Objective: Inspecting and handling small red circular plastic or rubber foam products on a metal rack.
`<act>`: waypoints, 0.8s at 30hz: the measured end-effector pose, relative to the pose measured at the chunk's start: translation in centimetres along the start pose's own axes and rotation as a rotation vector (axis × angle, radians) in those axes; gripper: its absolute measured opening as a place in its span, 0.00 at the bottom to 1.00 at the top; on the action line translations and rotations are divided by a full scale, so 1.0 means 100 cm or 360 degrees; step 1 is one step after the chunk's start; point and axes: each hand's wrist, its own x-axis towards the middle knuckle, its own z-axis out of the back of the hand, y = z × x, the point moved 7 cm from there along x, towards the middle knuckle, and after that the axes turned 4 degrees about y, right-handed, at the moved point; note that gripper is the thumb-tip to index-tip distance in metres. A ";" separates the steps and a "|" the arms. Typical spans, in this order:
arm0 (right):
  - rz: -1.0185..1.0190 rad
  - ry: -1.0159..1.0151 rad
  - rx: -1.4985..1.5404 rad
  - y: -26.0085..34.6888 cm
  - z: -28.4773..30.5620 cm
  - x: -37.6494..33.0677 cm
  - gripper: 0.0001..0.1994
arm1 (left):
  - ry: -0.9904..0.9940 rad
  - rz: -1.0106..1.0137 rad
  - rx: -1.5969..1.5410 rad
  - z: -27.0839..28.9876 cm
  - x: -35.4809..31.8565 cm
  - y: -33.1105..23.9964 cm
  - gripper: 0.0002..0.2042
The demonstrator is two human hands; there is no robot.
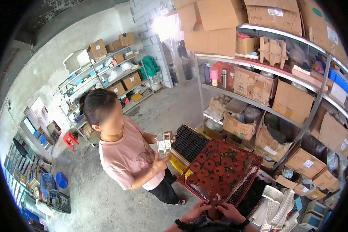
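Reddish piece [213, 213], perhaps round, held by left hand [198, 211] and right hand [230, 213].

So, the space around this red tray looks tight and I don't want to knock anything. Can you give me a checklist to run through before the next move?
1. Left grip and right grip both on the brown piece: ok.
2. Underside of that piece sound: cannot tell, it is hidden.
3. Plenty of free room on the red tray: not ok, round pieces crowd most of it.
4. Co-worker's hand off the red tray: ok, it is to the left of it.
5. White baskets standing level: not ok, several lie tilted in a jumble.
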 end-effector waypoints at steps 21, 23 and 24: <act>0.0161 -0.0141 0.0149 0.050 -0.001 -0.021 0.21 | -0.0425 -0.0169 0.0711 0.015 -0.004 -0.003 0.19; 0.0159 -0.0065 0.0156 0.016 -0.007 -0.009 0.22 | -0.0360 -0.0156 0.0832 0.036 0.004 0.017 0.19; 0.0145 0.0003 0.0217 0.001 -0.015 -0.007 0.23 | -0.0372 -0.0184 0.0901 0.045 0.007 0.025 0.19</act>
